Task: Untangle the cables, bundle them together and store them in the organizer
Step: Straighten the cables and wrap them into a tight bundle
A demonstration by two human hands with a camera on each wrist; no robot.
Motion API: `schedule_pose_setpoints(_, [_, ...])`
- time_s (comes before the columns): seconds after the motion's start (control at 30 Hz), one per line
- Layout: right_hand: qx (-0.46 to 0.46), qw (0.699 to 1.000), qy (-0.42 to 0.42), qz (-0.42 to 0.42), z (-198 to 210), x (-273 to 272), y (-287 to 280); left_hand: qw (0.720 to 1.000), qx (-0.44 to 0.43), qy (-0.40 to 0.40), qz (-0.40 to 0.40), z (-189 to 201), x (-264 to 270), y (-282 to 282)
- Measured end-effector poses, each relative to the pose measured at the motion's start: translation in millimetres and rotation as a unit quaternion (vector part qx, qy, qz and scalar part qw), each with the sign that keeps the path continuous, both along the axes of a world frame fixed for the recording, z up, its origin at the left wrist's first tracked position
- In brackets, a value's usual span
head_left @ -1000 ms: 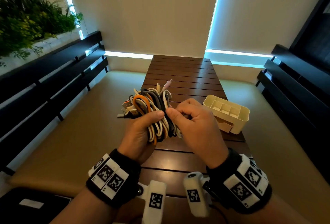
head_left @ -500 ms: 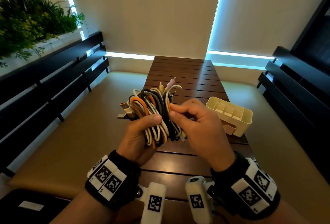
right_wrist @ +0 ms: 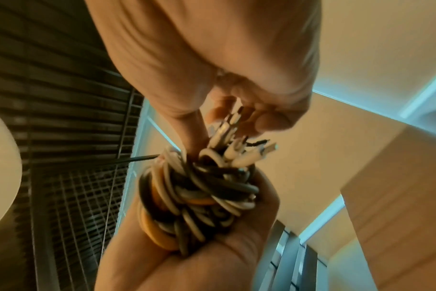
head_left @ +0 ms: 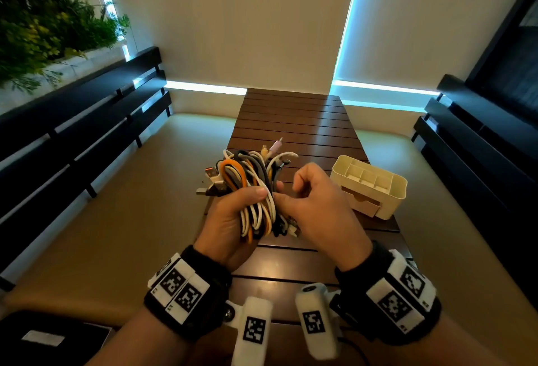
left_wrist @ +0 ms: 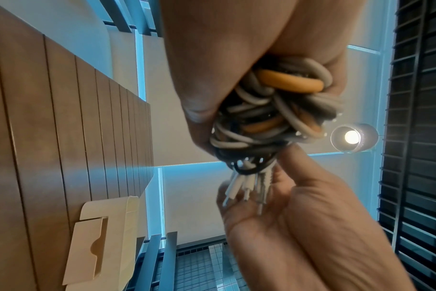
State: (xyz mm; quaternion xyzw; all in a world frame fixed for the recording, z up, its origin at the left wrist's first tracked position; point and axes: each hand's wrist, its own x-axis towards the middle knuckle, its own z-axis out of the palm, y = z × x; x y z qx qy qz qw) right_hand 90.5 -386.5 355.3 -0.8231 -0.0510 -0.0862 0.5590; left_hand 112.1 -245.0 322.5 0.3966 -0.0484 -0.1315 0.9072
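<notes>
A bundle of looped cables (head_left: 250,176) in white, grey, black and orange is held above the wooden table (head_left: 291,121). My left hand (head_left: 253,195) grips its middle, thumb across the front. My right hand (head_left: 286,192) is beside it on the right, its thumb pressed into the loops. Its curled fingers close round the connector ends (right_wrist: 236,149) that stick out of the cable bundle (right_wrist: 199,196). From the left wrist, these plugs (left_wrist: 247,189) hang over my right palm (left_wrist: 299,226). The cream organizer (head_left: 369,182) stands on the table to the right, with several open compartments.
Black slatted benches (head_left: 72,132) run along both sides, over a beige padded seat (head_left: 131,205). Plants (head_left: 43,30) fill the upper left. A dark object with a white label (head_left: 43,339) lies at the lower left. The organizer (left_wrist: 100,236) has a small front drawer.
My right hand's pinch has slid a little lower on the bundle, toward the connector ends. The left hand keeps its grip and both hands stay almost in place.
</notes>
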Motion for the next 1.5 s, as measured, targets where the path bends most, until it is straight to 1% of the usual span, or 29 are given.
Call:
schedule_pose_setpoints(0.1, [0.069, 0.996, 0.053, 0.037, -1.6, 1.0, -2.9, 1.0, 0.011, -0.005, -0.002, -2.1, -0.1, 2.0])
schedule_pose_setpoints(0.13, [0.115, 0.989, 0.073, 0.055, -0.5, 1.0, -5.3, 1.0, 0.013, -0.008, -0.001, -1.6, 0.1, 3.1])
schedule_pose_setpoints(0.2, [0.211, 0.965, 0.111, 0.106, 4.7, 0.7, -10.7, 1.0, 0.006, -0.014, -0.003, -0.6, 1.9, 7.0])
schedule_pose_setpoints(0.23, [0.236, 0.957, 0.122, 0.117, 7.2, 1.2, -12.2, 1.0, 0.003, -0.013, -0.006, -1.2, 4.4, 9.9])
schedule_pose_setpoints(0.27, [0.24, 0.956, 0.124, 0.111, 8.7, 1.5, -12.7, 1.0, 0.005, -0.007, -0.004, -0.6, 5.5, 12.2])
schedule_pose_setpoints(0.33, [0.207, 0.97, 0.105, 0.073, 8.3, 2.0, -10.8, 1.0, 0.016, 0.007, 0.001, 0.2, 4.4, 12.7])
schedule_pose_setpoints(0.43, [0.122, 0.991, 0.048, 0.033, -0.4, 0.7, -2.0, 0.999, 0.035, 0.007, 0.008, 1.8, -0.4, 8.7])
schedule_pose_setpoints(0.53, [0.083, 0.996, -0.004, 0.01, -6.0, -1.8, 1.1, 1.0, 0.025, 0.005, 0.003, 1.2, -2.1, 7.1])
schedule_pose_setpoints(0.63, [0.065, 0.997, -0.028, 0.012, -4.0, -1.8, 0.6, 1.0, 0.013, -0.004, -0.021, -2.1, -1.8, 10.6])
schedule_pose_setpoints(0.87, [0.053, 0.997, -0.014, 0.058, 4.2, -0.5, -7.0, 0.998, 0.006, -0.038, -0.04, -4.7, -1.7, 11.2])
schedule_pose_setpoints(1.0, [0.01, 0.997, -0.055, 0.046, 5.8, -4.1, -7.1, 0.997, -0.025, -0.043, -0.06, -2.9, -0.7, 10.5])
schedule_pose_setpoints(1.13, [-0.105, 0.989, -0.093, 0.053, 10.2, 0.5, -11.9, 0.992, -0.066, -0.053, -0.098, -3.8, -1.3, 9.7])
schedule_pose_setpoints(1.27, [-0.217, 0.966, -0.131, 0.04, 14.1, 3.9, -17.3, 0.992, -0.058, -0.049, -0.104, -6.4, -0.9, 5.5])
schedule_pose_setpoints(1.4, [-0.258, 0.954, -0.149, 0.042, 12.8, 0.3, -17.1, 0.989, -0.051, -0.045, -0.128, -11.9, -4.9, 4.8])
schedule_pose_setpoints(1.5, [-0.291, 0.945, -0.147, 0.04, 10.6, -0.5, -14.5, 0.99, -0.055, -0.042, -0.122, -13.6, -6.7, 3.9])
